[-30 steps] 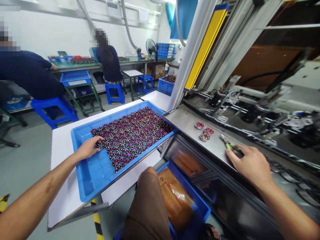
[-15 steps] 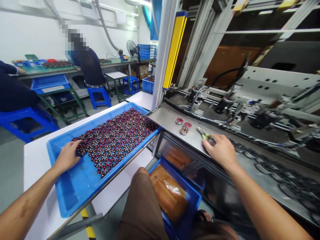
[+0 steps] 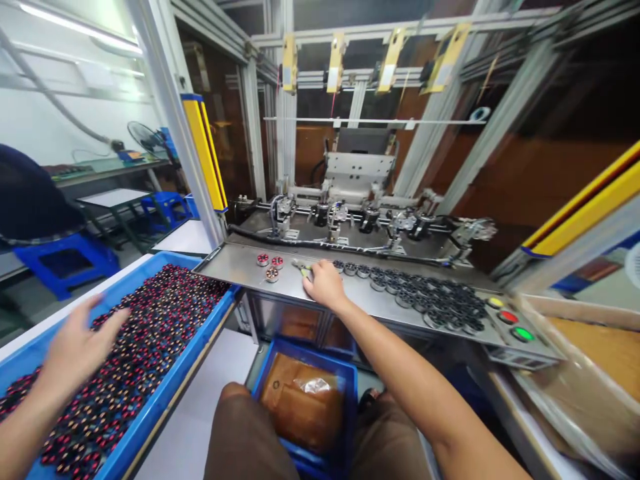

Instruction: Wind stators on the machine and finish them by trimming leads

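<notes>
My left hand (image 3: 75, 350) hovers over a blue tray (image 3: 170, 393) packed with several small red-and-copper round wound parts (image 3: 150, 313); it is blurred, with its fingers spread and nothing in it. My right hand (image 3: 325, 283) rests palm down on the steel shelf (image 3: 235, 263) of the machine, its fingers curled over a green-handled tool (image 3: 301, 267). Three loose round parts (image 3: 270, 265) lie on the shelf just left of that hand. A row of several dark round parts (image 3: 425, 300) runs along the shelf to its right.
Behind the shelf stands a machine (image 3: 350, 200) with fixtures, aluminium posts and yellow light-curtain bars (image 3: 203, 150). Yellow, red and green buttons (image 3: 507, 317) sit at the shelf's right end. A blue bin (image 3: 307, 400) with a brown bag lies below, between my knees. Blue stools (image 3: 63, 260) stand at left.
My head has turned right toward the machine. My left hand has lifted off the parts in the tray and spread its fingers. My right hand stays on the tool on the shelf.
</notes>
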`<state>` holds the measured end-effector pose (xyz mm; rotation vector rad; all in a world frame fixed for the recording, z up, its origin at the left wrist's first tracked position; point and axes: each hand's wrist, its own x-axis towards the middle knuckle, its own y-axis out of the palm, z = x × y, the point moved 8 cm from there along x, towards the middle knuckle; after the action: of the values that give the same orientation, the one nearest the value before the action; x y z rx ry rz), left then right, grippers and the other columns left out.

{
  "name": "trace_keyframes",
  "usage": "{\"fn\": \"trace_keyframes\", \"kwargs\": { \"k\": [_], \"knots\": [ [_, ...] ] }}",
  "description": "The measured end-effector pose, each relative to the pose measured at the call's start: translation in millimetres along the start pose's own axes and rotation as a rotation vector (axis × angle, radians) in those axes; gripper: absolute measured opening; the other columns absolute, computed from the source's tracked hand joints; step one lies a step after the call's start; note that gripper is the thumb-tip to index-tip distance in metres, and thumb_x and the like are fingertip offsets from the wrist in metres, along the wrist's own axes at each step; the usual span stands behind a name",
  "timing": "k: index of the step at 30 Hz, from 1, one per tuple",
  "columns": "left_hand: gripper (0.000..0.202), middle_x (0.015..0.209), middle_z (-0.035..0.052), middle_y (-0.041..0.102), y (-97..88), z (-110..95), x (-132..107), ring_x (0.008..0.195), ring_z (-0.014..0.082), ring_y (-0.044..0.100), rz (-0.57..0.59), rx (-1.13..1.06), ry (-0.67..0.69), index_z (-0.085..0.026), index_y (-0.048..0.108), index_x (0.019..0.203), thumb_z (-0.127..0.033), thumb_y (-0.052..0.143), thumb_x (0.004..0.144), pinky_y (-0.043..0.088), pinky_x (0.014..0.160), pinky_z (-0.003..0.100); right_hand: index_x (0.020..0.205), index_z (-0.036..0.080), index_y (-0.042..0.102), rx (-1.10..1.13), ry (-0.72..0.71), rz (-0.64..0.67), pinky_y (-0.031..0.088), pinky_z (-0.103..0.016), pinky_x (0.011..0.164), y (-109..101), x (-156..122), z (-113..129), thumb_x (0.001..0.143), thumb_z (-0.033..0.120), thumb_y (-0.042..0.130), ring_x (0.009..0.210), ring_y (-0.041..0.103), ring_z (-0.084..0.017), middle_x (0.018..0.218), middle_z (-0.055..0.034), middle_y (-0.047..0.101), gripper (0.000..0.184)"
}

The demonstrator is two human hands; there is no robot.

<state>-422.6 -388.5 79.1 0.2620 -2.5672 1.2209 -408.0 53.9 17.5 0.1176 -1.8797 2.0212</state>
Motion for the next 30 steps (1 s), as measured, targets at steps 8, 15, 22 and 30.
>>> {"fn": "trace_keyframes", "kwargs": {
  "k": [8,15,22,30],
  "knots": [
    [0.029,0.111,0.0077,0.067,203.4,-129.5,52.5,0.096,0.0206,0.067,0.551,-0.394,0.246,-0.015,0.061,0.115,-0.032,0.061,0.091,0.056,0.084,0.043,0.115,0.016,0.061,0.068,-0.018,0.032,0.05,-0.047,0.095,-5.5,-8.1,-0.8,0.093,0.038,0.059,0.111,0.06,-0.024,0.122,-0.0089,0.061,0.031],
    [0.033,0.113,0.008,0.064,249.1,-144.6,45.0,0.089,0.0186,0.066,0.709,-0.527,0.224,-0.016,0.057,0.121,-0.031,0.06,0.092,0.058,0.074,0.037,0.115,0.016,0.061,0.154,0.029,0.014,0.049,-0.048,0.096,-6.2,-11.0,-5.2,0.093,0.038,0.059,0.112,0.059,-0.024,0.123,-0.0091,0.061,0.031],
    [0.048,0.108,0.008,0.069,233.6,-161.6,31.4,0.09,0.0212,0.068,0.569,-0.568,0.298,-0.016,0.054,0.126,-0.029,0.071,0.083,0.057,0.082,0.043,0.112,0.015,0.063,0.384,-0.005,-0.053,0.043,-0.051,0.102,-23.6,-11.2,-3.4,0.09,0.038,0.062,0.118,0.056,-0.026,0.125,-0.0098,0.061,0.032],
    [0.07,0.122,0.0101,0.068,126.4,-162.8,-85.9,0.115,0.0246,0.064,0.179,-0.706,0.415,-0.023,0.043,0.139,-0.022,0.074,0.077,0.051,0.1,0.042,0.102,0.015,0.065,0.963,-0.126,-0.06,0.052,-0.031,0.076,-71.1,-97.8,28.6,0.091,0.041,0.057,0.082,0.063,-0.017,0.093,-0.0085,0.068,0.031]
  ]
}}
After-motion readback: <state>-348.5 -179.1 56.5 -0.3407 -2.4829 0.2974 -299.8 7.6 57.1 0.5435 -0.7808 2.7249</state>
